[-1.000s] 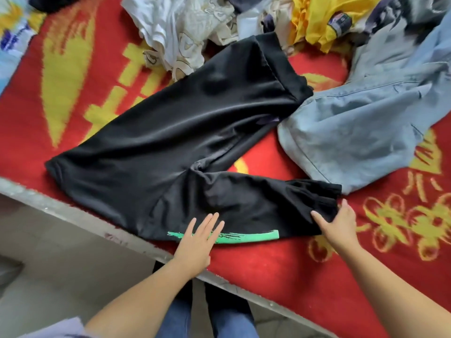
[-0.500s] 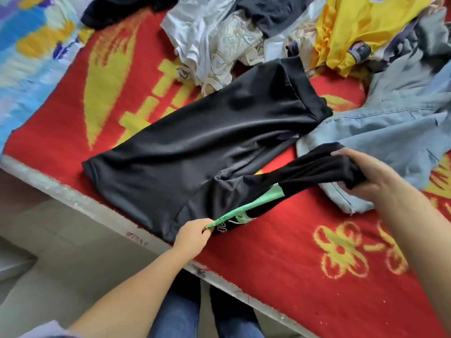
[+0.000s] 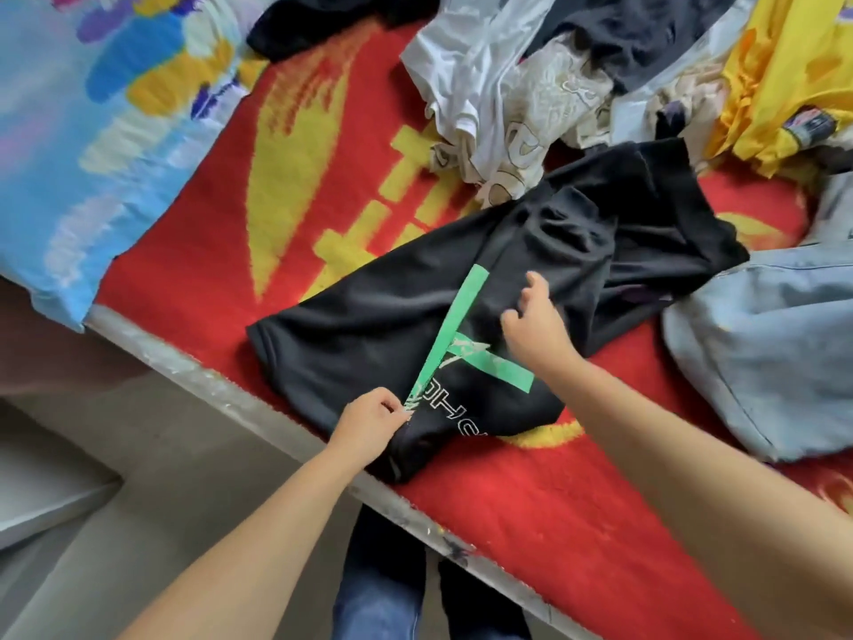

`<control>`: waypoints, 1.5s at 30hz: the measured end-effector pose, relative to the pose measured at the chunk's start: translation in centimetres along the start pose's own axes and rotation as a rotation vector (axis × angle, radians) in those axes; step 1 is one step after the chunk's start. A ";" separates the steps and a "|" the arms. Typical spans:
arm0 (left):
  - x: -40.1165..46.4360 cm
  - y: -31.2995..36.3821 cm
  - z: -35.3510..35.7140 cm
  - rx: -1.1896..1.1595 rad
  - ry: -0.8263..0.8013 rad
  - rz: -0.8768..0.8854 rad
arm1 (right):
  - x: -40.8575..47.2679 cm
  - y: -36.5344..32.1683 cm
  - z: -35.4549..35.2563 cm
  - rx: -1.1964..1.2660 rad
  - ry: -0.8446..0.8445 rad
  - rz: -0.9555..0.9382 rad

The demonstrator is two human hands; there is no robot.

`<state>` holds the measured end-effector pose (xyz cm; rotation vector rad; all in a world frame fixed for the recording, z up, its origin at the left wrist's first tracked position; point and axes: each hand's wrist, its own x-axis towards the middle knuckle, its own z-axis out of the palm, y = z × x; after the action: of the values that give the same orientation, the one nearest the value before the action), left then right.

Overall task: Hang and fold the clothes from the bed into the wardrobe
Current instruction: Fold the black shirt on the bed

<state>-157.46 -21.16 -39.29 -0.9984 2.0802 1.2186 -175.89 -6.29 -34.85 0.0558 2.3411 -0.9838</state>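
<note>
Black trousers with a green printed mark lie on the red bed cover near the bed's front edge, one leg folded over the other. My left hand pinches the cloth at the near end of the green stripe. On top of the folded leg, my right hand has its fingers curled into the black cloth. Behind them lies a heap of clothes: a white shirt, a yellow garment and a dark garment.
A light blue denim garment lies right of the trousers. A blue patterned blanket covers the bed's left part. The metal bed edge runs diagonally, with grey floor and my legs in jeans below it.
My right hand carried the lower trouser leg over onto the other leg and now sits on top of it. The green mark now faces up. My left hand kept its pinch.
</note>
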 end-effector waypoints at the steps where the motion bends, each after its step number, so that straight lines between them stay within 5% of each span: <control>1: 0.3 0.1 -1.1 0.008 0.048 0.002 | -2.5 0.6 2.1 -0.137 -0.068 -0.133; 4: 1.8 0.4 -5.3 0.130 0.244 0.133 | -9.2 4.0 7.8 -0.565 -0.272 -0.355; 7: 4.9 0.6 -9.2 0.375 0.333 0.261 | -12.8 6.6 11.8 -0.895 -0.458 -0.384; 11: 8.3 0.2 -11.4 0.713 0.130 0.164 | -12.4 6.8 14.1 -1.037 -0.386 -0.422; 14: 9.3 0.5 -12.3 0.743 0.039 0.110 | -11.7 6.3 14.2 -1.006 -0.337 -0.435; 17: 10.1 3.3 -14.9 0.574 -0.122 0.060 | -12.0 5.8 12.8 -0.772 -0.399 -0.386; 21: 10.3 11.3 -17.7 0.266 -0.300 -0.119 | -11.8 3.9 7.6 -0.010 -0.473 -0.194; 24: 11.1 17.8 -15.7 -0.014 -0.318 -0.134 | -10.1 4.3 2.1 0.481 -0.344 0.023; 29: 13.1 24.1 -8.3 -0.711 -0.286 -0.118 | -5.1 9.6 -3.3 0.750 0.120 0.374; 31: 14.5 23.1 -5.7 -0.477 -0.112 0.033 | -3.0 11.4 -3.3 0.709 0.255 0.450; 34: 15.9 19.9 -3.9 0.338 0.149 0.307 | -1.2 12.0 -2.2 0.588 0.370 0.582; 37: 17.1 17.1 -4.4 0.458 0.085 0.295 | -1.2 10.2 -1.7 0.376 0.471 0.615; 40: 17.6 15.6 -5.6 0.453 -0.009 0.303 | -2.9 6.2 -1.3 -0.080 0.653 0.111; 42: 17.2 15.3 -6.0 0.436 -0.025 0.340 | -3.9 4.1 1.1 -0.354 0.467 -0.228; 45: 16.3 15.0 -5.8 0.342 -0.046 0.346 | -5.1 4.0 5.1 -0.700 0.028 -0.109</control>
<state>-179.54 -26.89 -41.15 -0.4651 2.3855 0.9774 -168.12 -5.89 -37.49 -0.3369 2.6024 -0.1648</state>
